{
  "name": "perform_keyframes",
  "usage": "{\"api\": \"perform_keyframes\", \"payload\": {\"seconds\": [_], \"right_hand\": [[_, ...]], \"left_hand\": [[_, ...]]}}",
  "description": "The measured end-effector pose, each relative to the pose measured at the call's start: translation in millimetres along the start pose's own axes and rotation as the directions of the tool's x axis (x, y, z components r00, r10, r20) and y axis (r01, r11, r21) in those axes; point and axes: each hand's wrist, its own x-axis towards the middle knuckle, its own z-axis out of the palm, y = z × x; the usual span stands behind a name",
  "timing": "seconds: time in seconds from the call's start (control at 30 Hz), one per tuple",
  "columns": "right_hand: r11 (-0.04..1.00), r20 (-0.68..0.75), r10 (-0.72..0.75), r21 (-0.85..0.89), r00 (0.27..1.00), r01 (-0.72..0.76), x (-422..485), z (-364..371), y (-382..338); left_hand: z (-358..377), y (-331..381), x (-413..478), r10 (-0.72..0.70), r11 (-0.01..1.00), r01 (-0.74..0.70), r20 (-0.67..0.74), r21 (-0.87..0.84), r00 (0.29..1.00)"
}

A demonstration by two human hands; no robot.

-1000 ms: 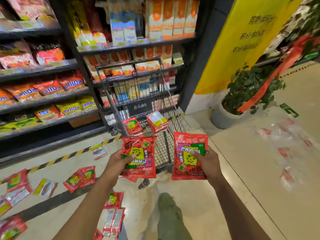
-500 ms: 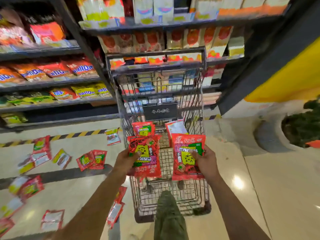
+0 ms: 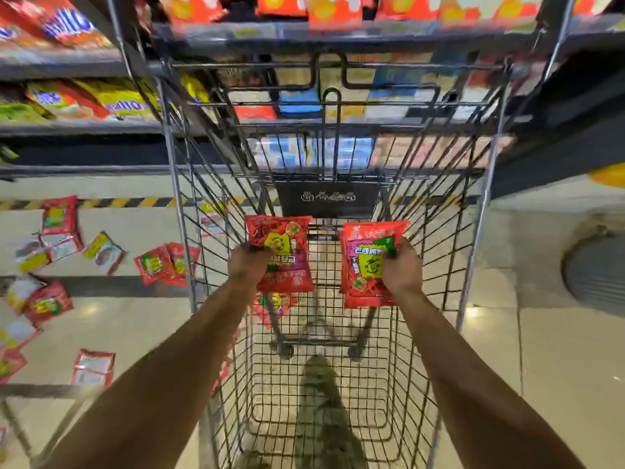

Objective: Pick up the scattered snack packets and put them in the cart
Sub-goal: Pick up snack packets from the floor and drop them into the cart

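Wire cart (image 3: 487, 204) straight ahead, both forearms inside its basket. Left of it, loose packets (image 3: 165, 264) strewn on the floor (image 3: 135, 319). Within the basket, above its bottom: one red packet (image 3: 287, 262) gripped by left hand (image 3: 248, 262), another red packet (image 3: 363, 265) gripped by right hand (image 3: 400, 269), side by side, apart.

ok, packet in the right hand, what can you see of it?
The right-hand packet is a flat, glossy red pouch, foil-like, printed with a yellow-green cartoon face, a green corner patch and white characters. It is held roughly upright, face to the camera, inside the cart above its wire floor. The right hand grips its right edge; nothing else visibly touches it.
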Motion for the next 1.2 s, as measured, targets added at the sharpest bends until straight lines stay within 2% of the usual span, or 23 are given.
{"api": "perform_keyframes", "payload": {"seconds": [0.27, 0.4, 0.5, 0.6, 0.67, 0.77, 0.83, 0.87, 1.07, 1.2], "right_hand": [[0.973, -0.020, 0.047, -0.227, 0.999, -0.050, 50, 36, 19], [0.955, -0.102, -0.064, -0.296, 0.993, 0.031, 45, 47, 28], [0.938, -0.130, -0.144, -0.334, 0.981, 0.093, 30, 46, 29], [0.916, -0.118, -0.237, -0.359, 0.964, 0.181, 7, 33, 25], [0.879, -0.090, -0.328, -0.395, 0.941, 0.268, -11, 20, 21], [0.745, 0.062, -0.458, -0.517, 0.887, 0.421, -39, 4, 13], [0.653, 0.161, -0.498, -0.577, 0.852, 0.490, -61, -6, 6], [0.618, 0.195, -0.511, -0.594, 0.837, 0.515, -74, -11, 0], [0.482, 0.285, -0.572, -0.642, 0.769, 0.596, -168, -33, -39], [0.372, 0.336, -0.617, -0.672, 0.711, 0.641, -246, -28, -58]], "left_hand": [[14, 29, 1, 0.013, 0.961, 0.017, -0.105, 0.276, 0.994], [22, 21, -8, 0.097, 0.965, -0.035, -0.228, 0.261, 0.969], [25, 15, -30, 0.214, 0.933, -0.136, -0.210, 0.333, 0.954], [17, 11, -54, 0.368, 0.844, -0.262, -0.149, 0.467, 0.918], [5, 7, -70, 0.452, 0.752, -0.357, -0.040, 0.555, 0.891], [-17, 0, -97, 0.555, 0.507, -0.482, 0.157, 0.714, 0.817], [-34, -5, -123, 0.560, 0.350, -0.514, 0.265, 0.783, 0.785], [-43, -8, -136, 0.558, 0.307, -0.521, 0.293, 0.797, 0.776], [-104, -31, -225, 0.598, 0.253, -0.564, 0.331, 0.786, 0.730], [-151, -72, -284, 0.661, 0.270, -0.558, 0.270, 0.785, 0.700]]}}
